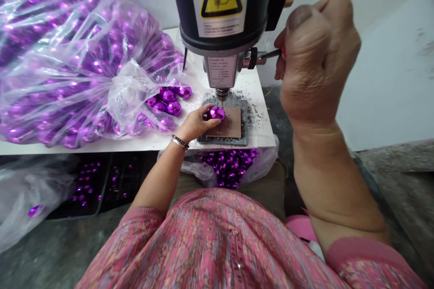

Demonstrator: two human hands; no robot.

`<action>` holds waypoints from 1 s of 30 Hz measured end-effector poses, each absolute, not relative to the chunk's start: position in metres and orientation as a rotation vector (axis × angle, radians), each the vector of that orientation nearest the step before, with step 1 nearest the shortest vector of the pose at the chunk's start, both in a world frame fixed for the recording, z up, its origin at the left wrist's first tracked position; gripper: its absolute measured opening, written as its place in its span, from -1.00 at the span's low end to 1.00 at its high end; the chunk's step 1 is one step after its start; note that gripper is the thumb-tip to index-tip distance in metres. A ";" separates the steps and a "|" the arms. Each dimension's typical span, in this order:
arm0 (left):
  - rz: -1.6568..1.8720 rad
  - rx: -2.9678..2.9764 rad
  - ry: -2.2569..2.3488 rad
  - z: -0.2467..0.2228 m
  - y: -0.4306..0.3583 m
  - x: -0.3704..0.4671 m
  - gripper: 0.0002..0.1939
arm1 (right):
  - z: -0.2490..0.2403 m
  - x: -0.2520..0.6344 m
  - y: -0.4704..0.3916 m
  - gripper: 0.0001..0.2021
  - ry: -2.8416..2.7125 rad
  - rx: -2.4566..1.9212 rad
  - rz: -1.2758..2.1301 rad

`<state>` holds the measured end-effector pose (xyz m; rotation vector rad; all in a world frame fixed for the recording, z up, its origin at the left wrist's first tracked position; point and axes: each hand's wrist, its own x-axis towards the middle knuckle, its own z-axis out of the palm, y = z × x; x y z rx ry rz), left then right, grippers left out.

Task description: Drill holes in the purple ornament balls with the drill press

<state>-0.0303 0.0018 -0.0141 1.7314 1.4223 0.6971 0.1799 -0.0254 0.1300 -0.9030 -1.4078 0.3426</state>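
Note:
My left hand (197,123) grips a shiny purple faceted ball (217,113) between thumb and fingers. The ball rests over a brown board (233,126) on the grey base plate of a drill press (222,22). Just above the ball is the thin drill bit (223,103); I cannot tell whether its tip touches the ball. Raised at the right, my right hand (315,54) is closed around the end of the drill press's feed lever (271,53), whose red tip is mostly hidden by my fingers.
A large clear plastic bag (132,92) of purple balls covers the left of the white table (111,148), with several loose balls (174,108) at its mouth. Dark shavings lie around the base. Below the front edge, another bag (230,167) holds more purple balls.

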 end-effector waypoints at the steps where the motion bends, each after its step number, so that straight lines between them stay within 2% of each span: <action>1: 0.675 1.752 1.444 -0.011 0.001 -0.028 -0.39 | 0.130 0.180 -0.026 -0.76 -1.411 -0.909 0.331; 8: 0.540 1.934 1.516 0.003 0.002 -0.010 -0.38 | 0.129 0.182 -0.025 -0.75 -1.419 -0.940 0.301; 18: 0.638 1.851 1.442 -0.010 0.006 -0.007 -0.28 | 0.121 0.184 -0.029 -0.77 -1.423 -0.952 0.320; 26: 0.642 1.864 1.466 -0.003 0.000 -0.002 -0.35 | 0.105 0.194 -0.048 -0.88 -1.561 -1.054 0.253; 30: 0.666 1.887 1.441 -0.008 0.001 -0.003 -0.38 | 0.099 0.192 -0.049 -0.86 -1.594 -1.028 0.203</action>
